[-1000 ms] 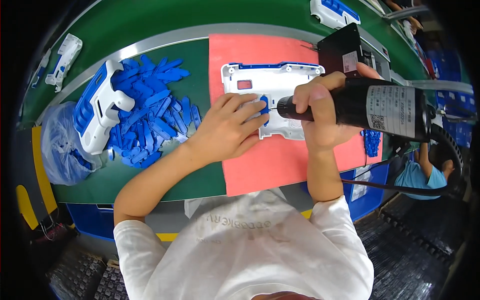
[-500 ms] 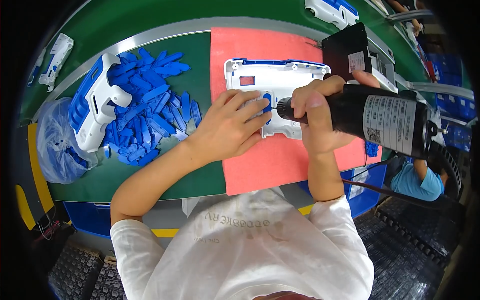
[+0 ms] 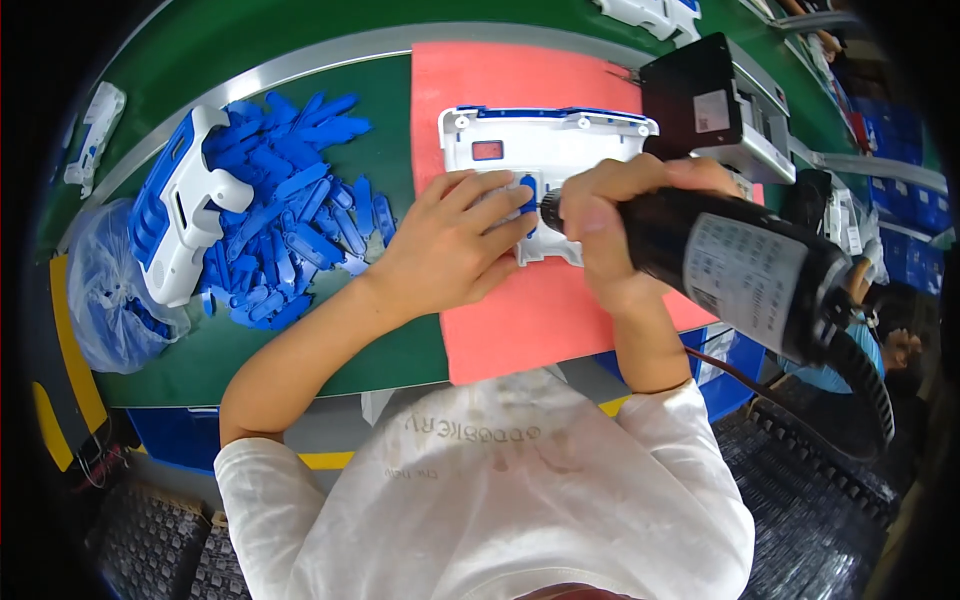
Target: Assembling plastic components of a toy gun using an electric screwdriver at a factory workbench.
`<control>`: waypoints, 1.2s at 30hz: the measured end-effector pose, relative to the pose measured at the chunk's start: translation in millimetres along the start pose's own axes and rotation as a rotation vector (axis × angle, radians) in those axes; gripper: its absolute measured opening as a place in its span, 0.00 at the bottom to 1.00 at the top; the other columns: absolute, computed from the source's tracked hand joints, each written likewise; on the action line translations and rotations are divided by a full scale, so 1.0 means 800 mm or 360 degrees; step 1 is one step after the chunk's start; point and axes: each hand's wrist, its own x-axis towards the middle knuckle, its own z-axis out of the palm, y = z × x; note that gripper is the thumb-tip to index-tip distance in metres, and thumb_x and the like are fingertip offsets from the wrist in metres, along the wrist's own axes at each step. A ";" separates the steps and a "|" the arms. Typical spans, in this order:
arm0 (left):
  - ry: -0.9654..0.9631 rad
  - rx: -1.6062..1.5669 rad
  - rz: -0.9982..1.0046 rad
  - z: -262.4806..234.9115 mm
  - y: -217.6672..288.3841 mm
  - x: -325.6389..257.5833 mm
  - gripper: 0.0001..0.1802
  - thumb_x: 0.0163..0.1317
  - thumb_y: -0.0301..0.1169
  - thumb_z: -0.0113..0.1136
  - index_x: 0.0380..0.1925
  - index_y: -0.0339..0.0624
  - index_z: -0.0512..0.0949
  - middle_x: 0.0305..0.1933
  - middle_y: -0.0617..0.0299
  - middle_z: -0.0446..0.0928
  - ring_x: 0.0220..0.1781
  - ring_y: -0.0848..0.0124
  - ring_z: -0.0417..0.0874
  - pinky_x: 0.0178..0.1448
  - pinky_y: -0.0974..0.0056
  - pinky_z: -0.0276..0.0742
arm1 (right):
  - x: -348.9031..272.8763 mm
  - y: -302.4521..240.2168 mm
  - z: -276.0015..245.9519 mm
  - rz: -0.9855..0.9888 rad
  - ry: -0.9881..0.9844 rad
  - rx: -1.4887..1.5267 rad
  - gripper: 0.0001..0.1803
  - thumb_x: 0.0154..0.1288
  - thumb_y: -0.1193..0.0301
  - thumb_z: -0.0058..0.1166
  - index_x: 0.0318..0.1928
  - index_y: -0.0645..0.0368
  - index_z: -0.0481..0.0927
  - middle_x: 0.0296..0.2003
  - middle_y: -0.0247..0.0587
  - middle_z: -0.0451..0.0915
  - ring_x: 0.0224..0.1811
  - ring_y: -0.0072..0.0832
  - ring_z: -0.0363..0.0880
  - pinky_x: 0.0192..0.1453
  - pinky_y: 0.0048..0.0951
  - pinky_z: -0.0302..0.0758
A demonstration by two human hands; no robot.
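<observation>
A white plastic shell (image 3: 560,148) with a blue edge lies hollow side up on a pink mat. My left hand (image 3: 440,240) steadies the shell, its bent fingers pressing down beside a narrow blue plastic strip (image 3: 528,188) set in the middle. In my right hand (image 3: 612,235) is a black electric screwdriver (image 3: 735,275), held almost level with its nose toward the blue strip. The fingers wrap round its front end. Whether the bit touches a screw is too small to tell.
Loose blue strips (image 3: 290,220) are heaped left of the pink mat (image 3: 530,330). Beside them stand a white-and-blue housing (image 3: 185,210) and a clear plastic bag (image 3: 115,300). A black box-shaped device (image 3: 690,95) is at the back right. Another person (image 3: 880,345) is at far right.
The screwdriver's rear end has swung toward me and down, its nose moving slightly left with my right hand. My left hand stays on the shell. The whole view has shifted slightly.
</observation>
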 end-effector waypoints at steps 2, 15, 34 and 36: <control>-0.0048 0.0012 -0.0011 -0.005 0.002 0.003 0.22 0.46 0.35 0.66 0.44 0.43 0.81 0.55 0.60 0.75 0.61 0.60 0.73 0.61 0.54 0.68 | -0.008 -0.005 0.007 0.0178 0.0168 0.0258 0.27 0.60 0.83 0.52 0.56 0.53 0.56 0.29 0.39 0.76 0.28 0.26 0.77 0.37 0.27 0.74; -0.0057 0.0041 0.0038 -0.003 0.008 0.004 0.25 0.45 0.33 0.72 0.47 0.43 0.80 0.60 0.53 0.74 0.61 0.51 0.72 0.61 0.50 0.69 | -0.005 -0.005 -0.167 -0.0297 0.1400 -0.0074 0.29 0.56 0.86 0.52 0.59 0.67 0.61 0.22 0.38 0.75 0.16 0.25 0.73 0.24 0.29 0.73; 0.0004 -0.0299 -0.0138 -0.009 -0.002 -0.002 0.34 0.48 0.37 0.68 0.56 0.40 0.72 0.56 0.54 0.74 0.61 0.55 0.72 0.62 0.53 0.64 | 0.016 -0.001 0.010 -0.0067 0.0432 0.0019 0.35 0.57 0.82 0.53 0.63 0.60 0.52 0.19 0.38 0.69 0.15 0.26 0.70 0.23 0.30 0.73; 0.0024 -0.0288 -0.0132 -0.007 -0.004 -0.003 0.33 0.48 0.37 0.68 0.56 0.40 0.72 0.55 0.54 0.74 0.61 0.55 0.72 0.62 0.53 0.64 | 0.018 0.002 0.019 -0.0017 0.0515 0.0216 0.34 0.57 0.83 0.52 0.62 0.61 0.53 0.19 0.40 0.71 0.16 0.25 0.71 0.24 0.29 0.73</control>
